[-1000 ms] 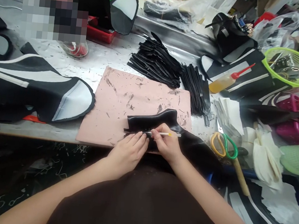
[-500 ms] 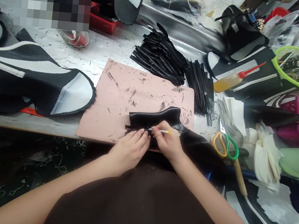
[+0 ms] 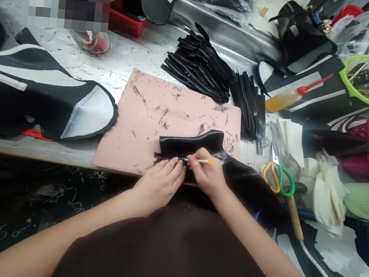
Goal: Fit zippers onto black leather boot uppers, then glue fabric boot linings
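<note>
Head view: left hand (image 3: 161,180) lay palm down, fingers together, on black material; whether it pinched anything could not be told. Right hand (image 3: 208,172), at its 2 o'clock, gripped a white pen-like tool (image 3: 201,161) with a yellow band, tip beside the left fingertips. Just beyond, a glossy black piece (image 3: 190,147) rested partly on the marked pink mat (image 3: 148,109), trailing toward 4 o'clock. Scissors (image 3: 279,179) lay at 3 o'clock; farther, an amber-filled bottle (image 3: 281,101) at 2, black strips (image 3: 200,70) at 12.
</note>
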Demonstrator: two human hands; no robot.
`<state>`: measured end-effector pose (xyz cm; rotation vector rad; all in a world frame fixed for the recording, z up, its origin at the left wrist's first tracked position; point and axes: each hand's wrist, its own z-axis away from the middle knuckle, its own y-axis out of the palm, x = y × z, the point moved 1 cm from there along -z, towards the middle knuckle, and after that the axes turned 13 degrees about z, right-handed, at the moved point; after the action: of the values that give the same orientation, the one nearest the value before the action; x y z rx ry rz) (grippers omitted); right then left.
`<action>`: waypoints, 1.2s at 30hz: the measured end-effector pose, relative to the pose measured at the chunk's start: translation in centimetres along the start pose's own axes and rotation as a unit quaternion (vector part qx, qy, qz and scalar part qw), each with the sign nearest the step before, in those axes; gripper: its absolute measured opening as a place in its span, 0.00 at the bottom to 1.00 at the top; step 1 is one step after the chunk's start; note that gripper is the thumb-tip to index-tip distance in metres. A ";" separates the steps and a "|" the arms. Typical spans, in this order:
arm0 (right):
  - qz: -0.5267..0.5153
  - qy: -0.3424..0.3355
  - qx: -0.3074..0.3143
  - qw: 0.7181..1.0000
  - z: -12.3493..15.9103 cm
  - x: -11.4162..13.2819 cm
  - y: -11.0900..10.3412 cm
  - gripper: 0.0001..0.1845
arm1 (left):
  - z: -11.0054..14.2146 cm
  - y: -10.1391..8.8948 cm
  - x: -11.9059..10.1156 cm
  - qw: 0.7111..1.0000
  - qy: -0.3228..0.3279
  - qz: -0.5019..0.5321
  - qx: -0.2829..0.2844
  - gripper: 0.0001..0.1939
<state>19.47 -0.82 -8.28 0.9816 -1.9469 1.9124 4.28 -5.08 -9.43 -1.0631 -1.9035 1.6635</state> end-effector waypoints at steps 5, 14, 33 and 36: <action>-0.004 0.002 0.000 1.000 0.1 0.0 -0.1 0.10 | 0.0 0.0 0.0 1.000 -0.003 -0.002 0.010 0.20; -0.001 0.058 -0.033 0.998 0.5 -0.4 -0.2 0.11 | 0.0 -0.1 0.0 1.000 -0.010 0.019 0.022 0.20; 0.030 0.053 -0.014 0.998 0.3 0.0 -0.6 0.12 | 0.0 -0.2 0.0 1.000 -0.005 0.017 0.024 0.19; 0.030 0.057 -0.010 0.998 0.1 -0.3 -0.5 0.12 | -0.1 -0.2 0.0 0.999 -0.008 0.024 0.026 0.20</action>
<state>20.01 -0.83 -8.11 0.7992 -1.9473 1.9307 4.28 -5.06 -9.23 -1.0844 -1.8479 1.7439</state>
